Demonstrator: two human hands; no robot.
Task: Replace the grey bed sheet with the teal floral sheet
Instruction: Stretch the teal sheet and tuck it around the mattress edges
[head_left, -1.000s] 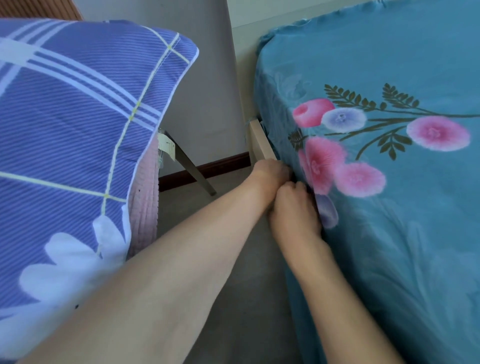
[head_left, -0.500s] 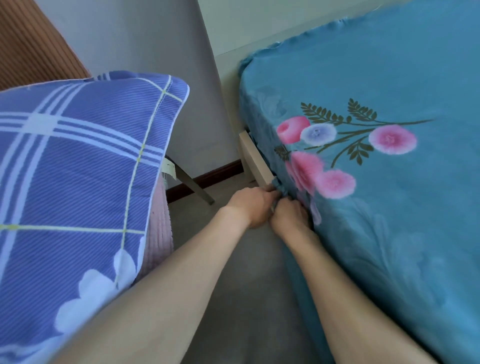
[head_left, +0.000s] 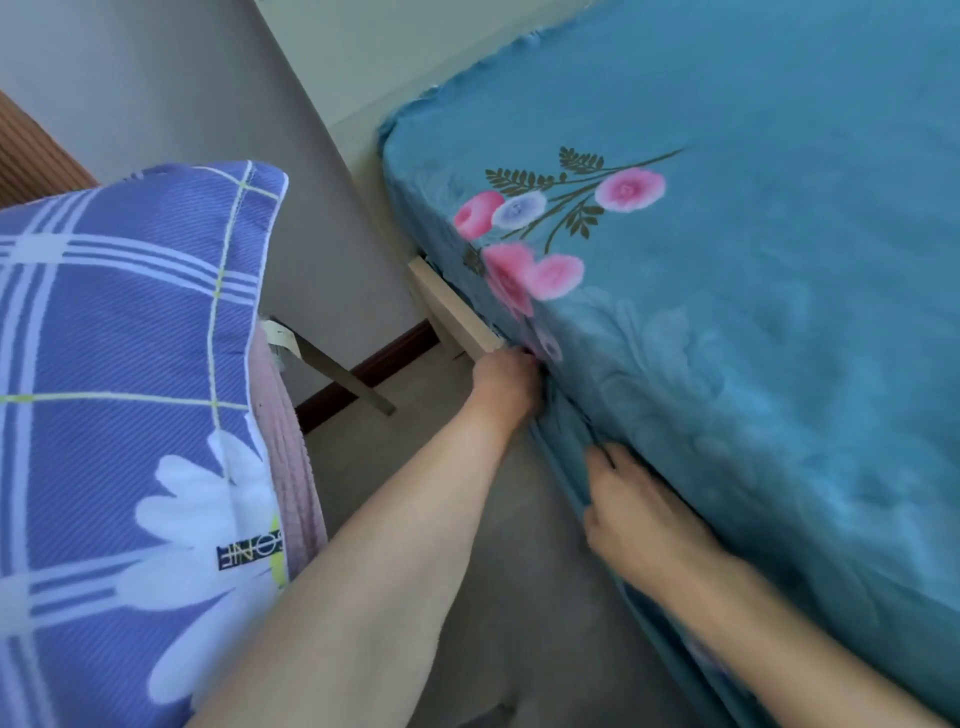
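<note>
- Left hand (head_left: 506, 384), centre frame, pushes the teal floral sheet (head_left: 727, 312) hem in beside the bed rail (head_left: 457, 317); its fingers are hidden, so its state cannot be told.
- Right hand (head_left: 631, 512), lower right, pinches the hanging hem.
- Risk: uneven pull probably untucks the corner.

Home bedroom: bed (head_left: 457, 312), teal floral sheet (head_left: 727, 312), pillow (head_left: 130, 364)

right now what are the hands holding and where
Both hold the teal sheet at its hanging side edge: the left hand by the wooden bed rail, the right hand lower along the mattress side.
</note>
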